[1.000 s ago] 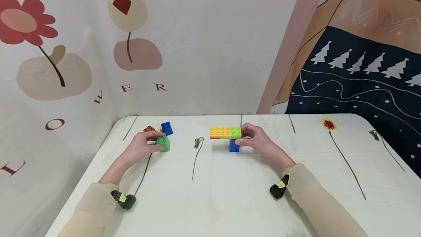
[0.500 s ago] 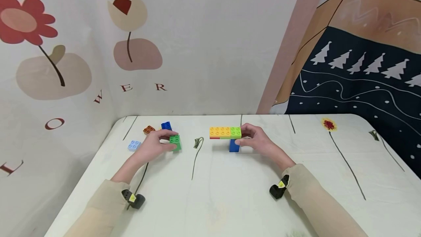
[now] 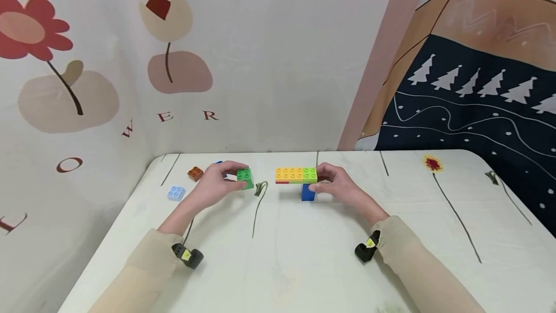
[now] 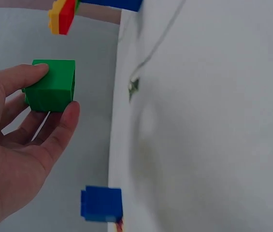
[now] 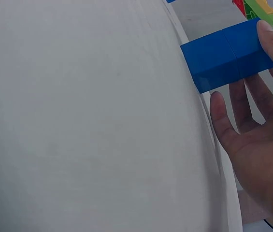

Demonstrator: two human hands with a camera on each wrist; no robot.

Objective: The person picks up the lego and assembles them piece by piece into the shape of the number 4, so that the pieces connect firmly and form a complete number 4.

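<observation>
My left hand (image 3: pixel 215 186) pinches a green toy building brick (image 3: pixel 245 178) between thumb and fingers. In the left wrist view this green brick (image 4: pixel 54 87) is held off the table. My right hand (image 3: pixel 340 187) grips a small brick structure at its right side. Two blue bricks (image 5: pixel 227 55) stacked together form its leg in the right wrist view. Across their top lie a yellow brick (image 3: pixel 288 174) and a lime green brick (image 3: pixel 310 174), with red and green pieces showing beneath. The yellow end juts out to the left, towards the green brick.
On the table's left lie a light blue brick (image 3: pixel 175 193) and a brown-orange brick (image 3: pixel 195 173). Another blue brick (image 4: pixel 102 204) stands behind my left hand, mostly hidden in the head view. The white tablecloth (image 3: pixel 286 255) has printed flowers; a curtain hangs behind.
My left hand has carried the green brick rightward and slightly up, towards the structure. The light blue brick has come into sight behind it. The right hand holds its place.
</observation>
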